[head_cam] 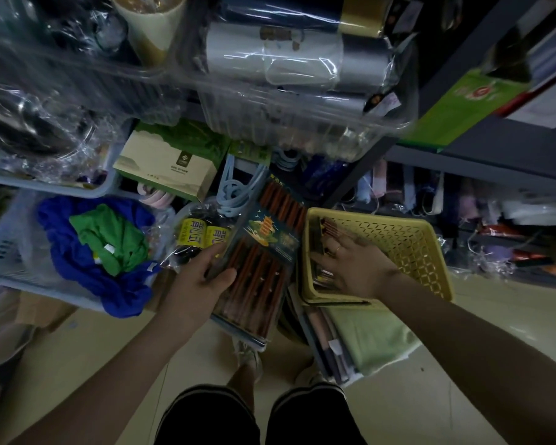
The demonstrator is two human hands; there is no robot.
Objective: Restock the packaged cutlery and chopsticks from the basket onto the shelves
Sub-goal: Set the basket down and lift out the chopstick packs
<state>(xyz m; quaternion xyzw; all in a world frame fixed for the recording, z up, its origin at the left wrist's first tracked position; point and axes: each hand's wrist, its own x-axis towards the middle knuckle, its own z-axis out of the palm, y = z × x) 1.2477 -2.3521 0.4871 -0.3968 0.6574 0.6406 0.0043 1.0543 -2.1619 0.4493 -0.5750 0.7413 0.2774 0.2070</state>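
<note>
Hands first: our left hand (206,277) is gripping a long chopstick pack (264,261) by its edge, beside the yellow basket (408,248). Our right hand (350,264) is reaching into the basket, fingers spread flat on more packs. Shelf bins (296,123) are sitting beyond.

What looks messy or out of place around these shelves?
The blue and green cloth lies crumpled in the grey tray, its blue part spilling over the front rim. The yellow basket sits tilted on a stack of flat packs on the floor. The chopstick pack in the left hand looks intact.
</note>
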